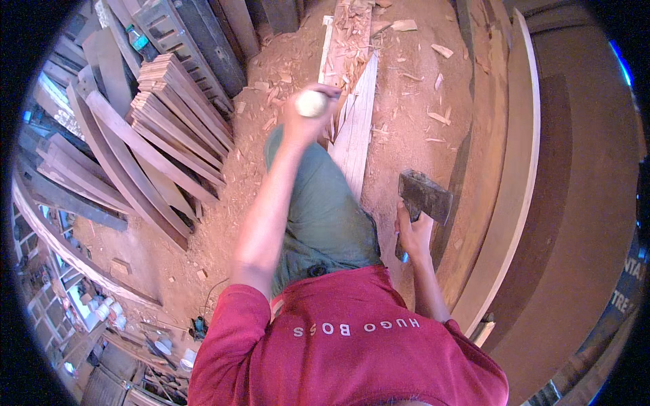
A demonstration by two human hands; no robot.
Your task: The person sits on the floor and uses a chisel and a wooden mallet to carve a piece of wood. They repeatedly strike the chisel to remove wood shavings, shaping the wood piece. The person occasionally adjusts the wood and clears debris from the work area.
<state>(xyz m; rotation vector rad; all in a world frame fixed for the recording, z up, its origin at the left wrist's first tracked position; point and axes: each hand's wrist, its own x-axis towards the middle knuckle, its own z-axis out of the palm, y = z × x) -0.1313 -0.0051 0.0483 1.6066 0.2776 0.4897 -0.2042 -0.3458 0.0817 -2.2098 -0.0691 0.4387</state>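
Observation:
My left hand [306, 122] is closed over the wood plank [355, 152], near my green-trousered knee. A pale, round-ended thing [311, 103] shows at the top of this fist; motion blurs it, and its kind cannot be made out. To the right of the knee, my right hand [414, 230] is wrapped round the handle of a hatchet [426, 196] with a broad, dark, blocky head. The head is raised above the floor, apart from the plank. Chips and splinters [349, 51] cover the far part of the plank, which runs away from me between my hands.
Curved wood pieces [139, 159] and a stack of thin boards [179, 101] lie at the left, below a slatted panel [166, 30]. Long boards [504, 169] stand along the right side. Wood chips [439, 118] and sawdust litter the floor.

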